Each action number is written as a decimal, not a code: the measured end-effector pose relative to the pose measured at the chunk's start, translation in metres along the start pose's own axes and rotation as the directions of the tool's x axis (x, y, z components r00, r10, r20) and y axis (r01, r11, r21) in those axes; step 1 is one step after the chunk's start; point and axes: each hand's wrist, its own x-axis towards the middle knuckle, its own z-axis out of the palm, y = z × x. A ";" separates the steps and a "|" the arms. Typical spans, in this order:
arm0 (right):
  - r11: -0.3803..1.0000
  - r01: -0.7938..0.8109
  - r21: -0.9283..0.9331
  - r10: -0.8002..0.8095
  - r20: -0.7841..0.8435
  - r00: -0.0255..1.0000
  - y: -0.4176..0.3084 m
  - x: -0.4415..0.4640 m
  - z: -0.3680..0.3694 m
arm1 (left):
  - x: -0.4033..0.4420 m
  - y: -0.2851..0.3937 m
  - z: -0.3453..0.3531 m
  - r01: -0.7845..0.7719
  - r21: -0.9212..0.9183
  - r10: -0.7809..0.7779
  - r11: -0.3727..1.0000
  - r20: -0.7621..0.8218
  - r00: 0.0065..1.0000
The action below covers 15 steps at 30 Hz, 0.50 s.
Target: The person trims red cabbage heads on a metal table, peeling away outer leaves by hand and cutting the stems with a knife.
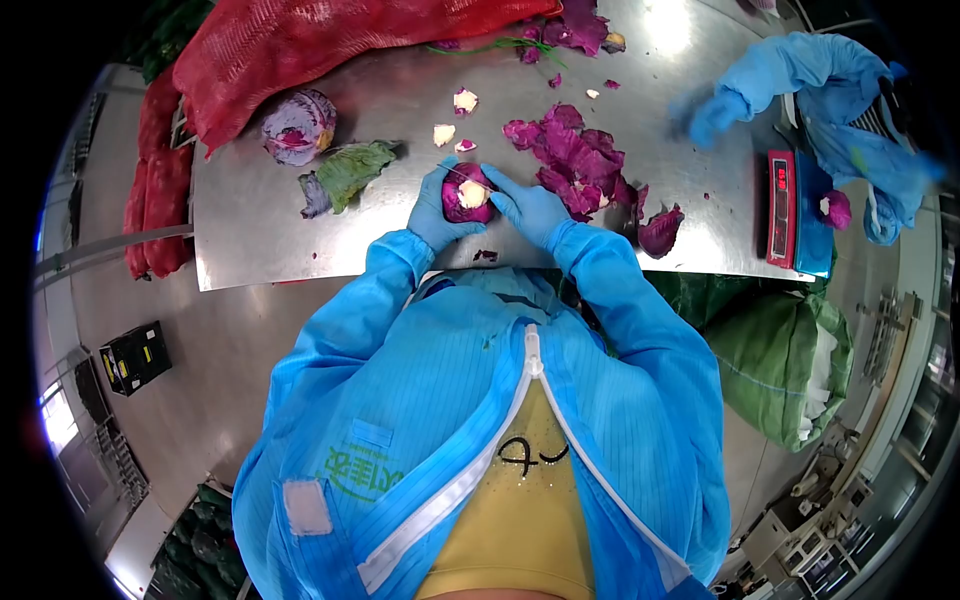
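Observation:
A purple cabbage (pixel 466 212) with a pale cut base facing up is near the front edge of the steel table. My left hand (pixel 432 212), in a blue glove, wraps around its left side. From the right, my gloved right hand (pixel 532 208) closes at the cabbage's edge on a knife (pixel 462 174), whose thin blade lies across the top; its handle is hidden. Pale cut stem pieces (pixel 444 134) lie just beyond. A heap of loose purple leaves (pixel 580 160) spreads to the right, and a green outer leaf (pixel 352 172) lies to the left.
A whole cabbage (pixel 299 127) sits beside a big red mesh sack (pixel 340 50) at the back left. On the right stands a red and blue scale (pixel 795 215), where a co-worker's blue sleeves (pixel 800 70) reach in. A green sack (pixel 770 365) stands below the table's edge.

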 end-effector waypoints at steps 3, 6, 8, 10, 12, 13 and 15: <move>1.000 -0.008 -0.007 0.008 -0.010 1.000 -0.002 0.003 0.000 | 0.001 -0.003 0.000 0.021 -0.027 -0.021 0.999 -0.006 1.000; 0.999 -0.006 -0.035 0.004 -0.035 0.999 -0.004 0.004 -0.004 | 0.004 -0.003 -0.001 0.044 -0.016 -0.044 0.999 -0.002 0.999; 0.999 -0.003 -0.052 0.001 -0.044 0.999 -0.006 0.003 -0.004 | 0.004 0.000 -0.001 0.067 0.006 -0.067 0.998 0.006 0.998; 0.999 -0.011 -0.048 0.009 -0.056 0.998 -0.007 0.007 -0.003 | 0.005 0.001 -0.003 0.063 0.040 -0.063 0.997 0.008 0.998; 0.995 -0.042 -0.092 0.040 -0.025 0.999 -0.010 0.009 -0.007 | 0.007 0.002 -0.003 0.069 0.022 -0.070 0.997 0.008 0.998; 0.988 -0.079 -0.134 0.081 0.007 0.997 -0.011 0.008 -0.008 | 0.006 0.002 -0.002 0.078 0.002 -0.078 0.997 0.016 0.997; 0.991 -0.062 -0.122 0.057 -0.041 0.998 -0.011 0.006 -0.002 | 0.006 0.001 -0.001 0.077 -0.007 -0.077 0.997 0.019 0.997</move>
